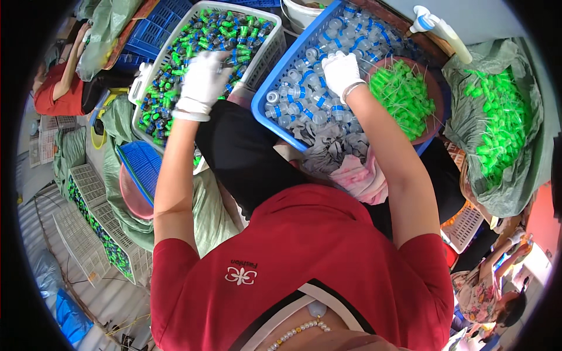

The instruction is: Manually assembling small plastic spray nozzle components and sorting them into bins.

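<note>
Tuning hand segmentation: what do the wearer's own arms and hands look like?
Left hand and right hand: white gloves, reaching the wrists. A thin band, possibly a bracelet, circles the right wrist. Forearms bare; short, plain dark-red sleeves.

Reaching ahead two-handed, held well apart. Extending left forearm (177,169) nearly straight forward, with white-gloved left hand (202,82) blurred, fingers loosely spread. Angling right forearm (386,143) forward and inward, with gloved right hand (342,73) knuckles-up, fingers curled, fingertips hard to make out.
</note>
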Demonstrator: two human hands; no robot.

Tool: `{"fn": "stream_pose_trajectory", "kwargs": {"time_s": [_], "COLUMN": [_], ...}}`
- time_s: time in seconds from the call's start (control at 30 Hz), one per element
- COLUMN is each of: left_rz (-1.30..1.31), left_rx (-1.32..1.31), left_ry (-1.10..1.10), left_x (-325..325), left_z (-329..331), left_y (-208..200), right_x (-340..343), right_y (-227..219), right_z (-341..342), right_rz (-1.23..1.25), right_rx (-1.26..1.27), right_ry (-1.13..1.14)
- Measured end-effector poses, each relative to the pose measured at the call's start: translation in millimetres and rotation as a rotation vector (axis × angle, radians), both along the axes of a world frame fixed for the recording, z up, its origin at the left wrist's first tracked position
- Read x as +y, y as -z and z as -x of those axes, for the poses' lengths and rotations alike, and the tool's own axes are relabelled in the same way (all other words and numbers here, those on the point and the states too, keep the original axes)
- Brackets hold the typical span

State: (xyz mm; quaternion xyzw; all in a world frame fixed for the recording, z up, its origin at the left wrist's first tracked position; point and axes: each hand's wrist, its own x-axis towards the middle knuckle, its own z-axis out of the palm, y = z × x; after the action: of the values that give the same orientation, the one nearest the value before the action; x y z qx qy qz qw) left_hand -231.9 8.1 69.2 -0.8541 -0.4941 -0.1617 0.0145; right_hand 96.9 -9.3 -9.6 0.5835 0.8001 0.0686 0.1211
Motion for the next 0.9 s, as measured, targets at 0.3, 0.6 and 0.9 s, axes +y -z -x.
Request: {"fn": "stream_pose_trajectory", "kwargs": {"time_s": [0.3,0.6,0.9], "left_rz": [0.149,0.243,0.89], "left_rx": [-0.148,0.181,-1.276], "left_ry": [0.329,0.176,0.454], "left_x": [-4.5,7.1,-3.1], "left_z": [-175.9,-219.4,-266.7], "left_y": [60.0,79.8,20.3], "right_x": [-10.0,-83.1,-123.3], "right_y": [-36.6,-98.4,-160.1], "right_z": [-7.6,-60.4,-117.8], "right_rz": [-0.087,-0.306,-0.512], "right_rx": [-0.002,0.512,1.031], "right_ry": [0.029,0.132,0.397]}}
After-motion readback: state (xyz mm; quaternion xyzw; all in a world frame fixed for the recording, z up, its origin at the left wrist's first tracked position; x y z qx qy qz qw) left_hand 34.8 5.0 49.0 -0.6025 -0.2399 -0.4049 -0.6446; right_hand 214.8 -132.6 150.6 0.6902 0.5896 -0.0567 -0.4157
